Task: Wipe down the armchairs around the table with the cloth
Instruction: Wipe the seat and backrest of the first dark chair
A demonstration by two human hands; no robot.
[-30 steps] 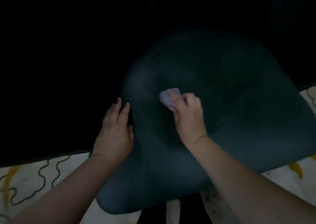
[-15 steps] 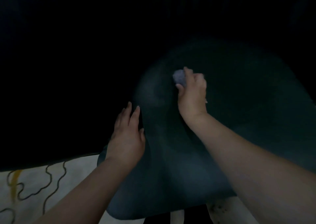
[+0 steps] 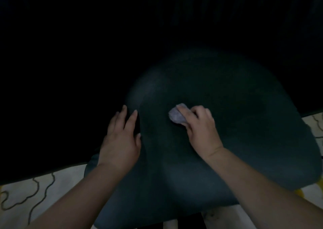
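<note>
One small crumpled pale grey cloth [image 3: 176,115] is gripped in the closed right hand [image 3: 201,127] against one dark teal padded armchair [image 3: 236,124], which is steadied by the flat, open, empty left hand [image 3: 120,141].

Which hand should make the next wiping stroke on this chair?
Right. The right hand already presses the cloth on the armchair; the left hand lies flat at its edge, bracing.

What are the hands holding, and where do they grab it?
The right hand grips a bunched cloth in its fingers, one end sticking out, pressed on the chair. The left hand holds nothing; it rests flat on the chair's edge.
</note>
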